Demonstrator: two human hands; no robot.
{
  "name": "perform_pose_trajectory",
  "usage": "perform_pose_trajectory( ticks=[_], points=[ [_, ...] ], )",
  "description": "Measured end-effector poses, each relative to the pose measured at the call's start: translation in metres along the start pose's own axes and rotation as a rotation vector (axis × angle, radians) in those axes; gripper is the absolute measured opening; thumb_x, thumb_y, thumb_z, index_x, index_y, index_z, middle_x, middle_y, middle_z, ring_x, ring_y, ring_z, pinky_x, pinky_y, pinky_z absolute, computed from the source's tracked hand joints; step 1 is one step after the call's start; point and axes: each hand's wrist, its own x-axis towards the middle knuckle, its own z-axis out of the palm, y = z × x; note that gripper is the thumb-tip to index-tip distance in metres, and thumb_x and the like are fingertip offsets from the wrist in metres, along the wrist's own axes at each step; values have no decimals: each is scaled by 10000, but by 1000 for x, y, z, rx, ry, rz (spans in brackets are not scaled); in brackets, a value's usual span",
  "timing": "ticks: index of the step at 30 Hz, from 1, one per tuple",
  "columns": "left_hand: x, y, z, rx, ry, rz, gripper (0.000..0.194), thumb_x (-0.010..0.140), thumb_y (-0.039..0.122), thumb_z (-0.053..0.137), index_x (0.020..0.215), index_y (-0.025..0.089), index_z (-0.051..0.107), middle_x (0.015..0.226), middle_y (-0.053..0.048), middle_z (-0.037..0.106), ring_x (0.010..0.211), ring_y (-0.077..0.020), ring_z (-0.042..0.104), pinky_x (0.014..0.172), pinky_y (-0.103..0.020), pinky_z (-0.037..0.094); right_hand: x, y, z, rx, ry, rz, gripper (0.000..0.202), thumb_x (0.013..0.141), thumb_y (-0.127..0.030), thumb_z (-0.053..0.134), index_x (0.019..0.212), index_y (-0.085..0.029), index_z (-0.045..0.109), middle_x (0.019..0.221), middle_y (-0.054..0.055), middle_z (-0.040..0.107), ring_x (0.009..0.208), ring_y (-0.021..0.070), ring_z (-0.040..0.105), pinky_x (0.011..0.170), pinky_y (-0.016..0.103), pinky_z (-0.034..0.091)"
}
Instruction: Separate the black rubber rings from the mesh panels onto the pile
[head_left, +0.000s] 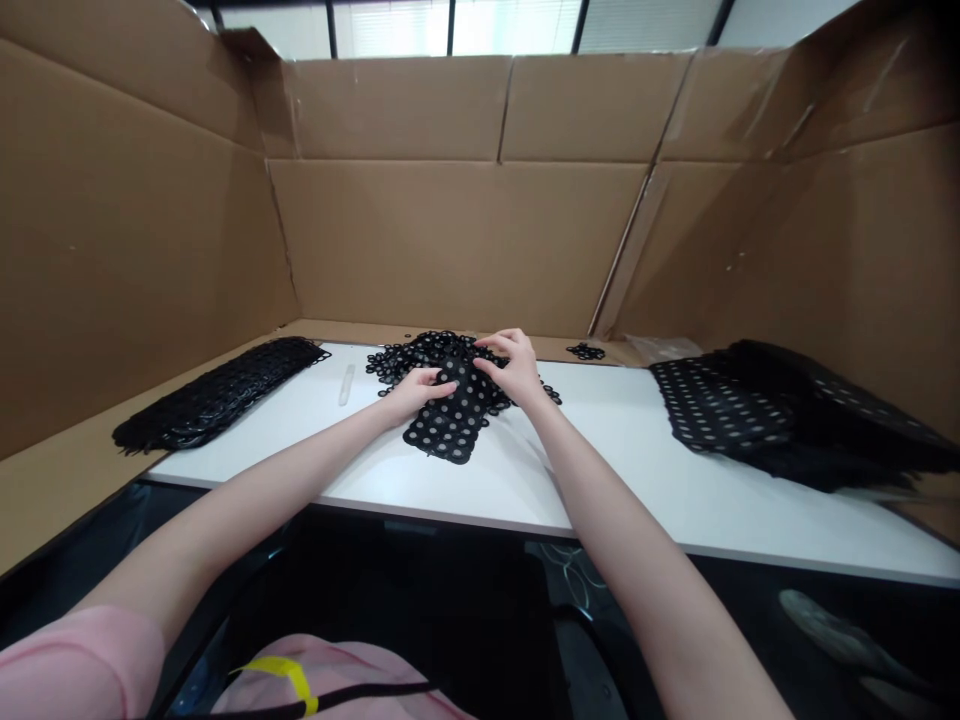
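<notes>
A black sheet with rows of round holes (448,424) lies tilted over the middle of the white table, its lower end toward me. My left hand (414,394) grips its left edge, thumb on top. At the sheet's upper right, my right hand (513,366) has its thumb and fingers curved apart, near or touching the edge; whether it holds anything is too small to tell. Behind and around both hands spreads a pile of small black rings (390,362).
A long stack of black pieces (225,392) lies at the left. More black perforated sheets (727,405) are heaped at the right. A small translucent strip (346,384) rests left of the pile. Some loose rings (586,352) lie behind. Cardboard walls (450,240) enclose the white table (600,470).
</notes>
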Motion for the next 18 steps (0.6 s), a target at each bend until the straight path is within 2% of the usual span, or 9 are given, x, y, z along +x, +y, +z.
perform_pose_trajectory(
  ticks=[3, 6, 10, 14, 18],
  points=[
    [-1, 2, 3, 18, -7, 28, 345, 632, 377, 796, 816, 124, 649, 800, -32, 680, 764, -157, 624, 772, -290, 430, -3, -16, 4, 39, -101, -111, 146, 762, -301, 679, 888, -261, 740, 904, 54, 659, 914, 226, 567, 873, 402, 451],
    [-1, 4, 4, 109, 4, 111, 356, 660, 401, 770, 867, 130, 666, 819, -27, 675, 794, -159, 606, 759, -271, 412, -6, -26, 10, 62, -238, -161, 136, 757, -312, 693, 866, -256, 751, 845, 43, 687, 855, 209, 575, 850, 378, 442],
    [0, 6, 7, 291, 47, 178, 359, 707, 473, 711, 789, 127, 660, 696, -8, 622, 693, -137, 547, 665, -252, 375, -7, -29, 15, 138, -247, -137, 127, 762, -320, 678, 810, -234, 757, 802, 47, 683, 791, 185, 589, 787, 344, 454],
    [-1, 11, 10, 380, 51, 196, 393, 699, 517, 686, 722, 128, 641, 654, -4, 586, 664, -134, 502, 640, -256, 349, -6, -26, 13, 225, -275, -65, 183, 733, -379, 689, 796, -219, 753, 791, 45, 684, 747, 169, 605, 727, 314, 468],
    [0, 13, 10, 491, 82, 225, 450, 685, 519, 684, 518, 148, 493, 511, 38, 421, 538, -90, 356, 550, -254, 249, -6, -23, 14, 270, -316, -12, 224, 737, -404, 670, 786, -198, 745, 802, 50, 710, 739, 170, 620, 709, 301, 472]
  ],
)
